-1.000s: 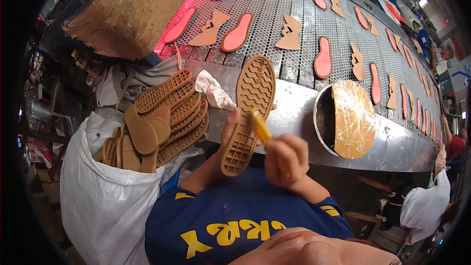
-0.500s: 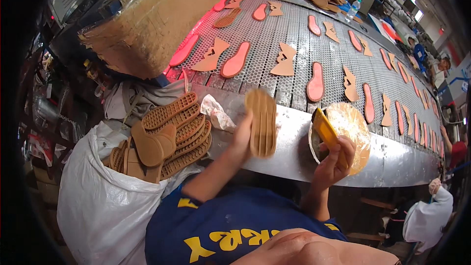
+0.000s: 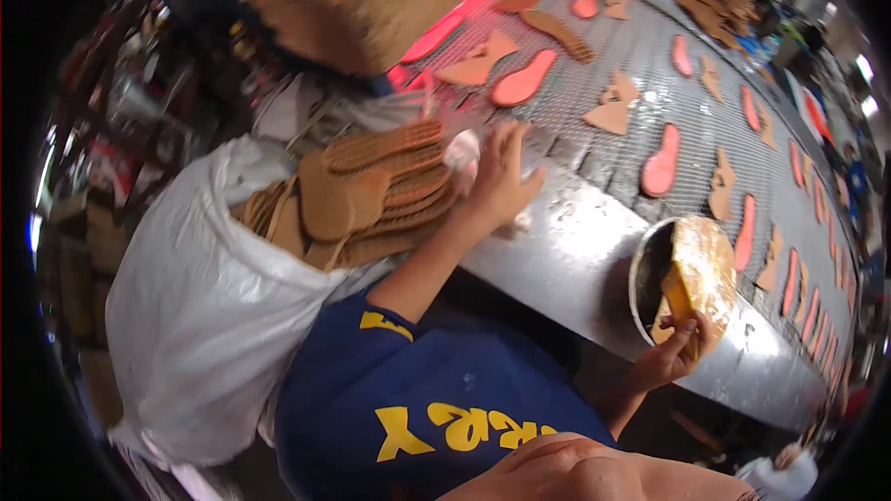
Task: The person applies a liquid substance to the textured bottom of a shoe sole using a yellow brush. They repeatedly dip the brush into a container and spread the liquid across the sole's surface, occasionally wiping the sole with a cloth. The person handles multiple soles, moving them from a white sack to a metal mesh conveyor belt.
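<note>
My left hand (image 3: 501, 181) is empty, fingers spread, over the near metal edge beside a crumpled whitish rag (image 3: 461, 150). Beyond it, a brown ridged shoe sole (image 3: 559, 34) shows at a slant over the mesh conveyor belt (image 3: 580, 65), near another brown sole (image 3: 522, 1); whether it rests flat I cannot tell. My right hand (image 3: 677, 357) grips a flat yellow brush-like tool (image 3: 678, 297) at the round pot (image 3: 635, 283); the tool's far end is hidden. Amber plastic film (image 3: 710, 269) covers part of the pot. To the left, several brown soles (image 3: 348, 195) are heaped in a white sack (image 3: 200, 306).
Pink-topped soles (image 3: 661, 162) and tan cut-out pieces (image 3: 613, 104) lie in rows on the belt. A large brown cardboard cover (image 3: 371, 0) overhangs its left end. Another brown pile (image 3: 715, 2) stands at the far side. The metal ledge (image 3: 566, 264) runs along the front.
My left hand has let go of the brown sole, which is now over the belt. My right hand has lowered the yellow tool into the pot's mouth. The whole view has shifted and tilted.
</note>
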{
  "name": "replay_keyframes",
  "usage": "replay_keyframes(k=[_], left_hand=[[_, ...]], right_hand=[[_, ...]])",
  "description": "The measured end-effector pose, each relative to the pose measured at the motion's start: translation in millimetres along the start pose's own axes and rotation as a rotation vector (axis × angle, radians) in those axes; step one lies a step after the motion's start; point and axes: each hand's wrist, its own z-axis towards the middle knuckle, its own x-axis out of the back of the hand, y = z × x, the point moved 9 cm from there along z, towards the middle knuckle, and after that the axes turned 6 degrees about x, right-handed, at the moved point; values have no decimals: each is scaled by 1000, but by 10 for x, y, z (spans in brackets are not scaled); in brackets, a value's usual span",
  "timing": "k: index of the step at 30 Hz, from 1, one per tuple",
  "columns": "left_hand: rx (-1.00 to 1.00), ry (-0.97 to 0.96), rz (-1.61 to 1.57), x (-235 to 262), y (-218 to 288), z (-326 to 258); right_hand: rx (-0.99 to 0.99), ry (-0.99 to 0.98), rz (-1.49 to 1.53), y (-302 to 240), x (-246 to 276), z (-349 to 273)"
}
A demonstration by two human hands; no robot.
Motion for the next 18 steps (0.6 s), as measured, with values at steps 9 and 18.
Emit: replay_keyframes(k=[9, 18], left_hand=[[729, -308, 673, 1316, -1573, -49], [316, -248, 674, 927, -1226, 140]], right_hand=[[-20, -42, -162, 357, 155, 133], [10, -211, -242, 454, 143, 191]])
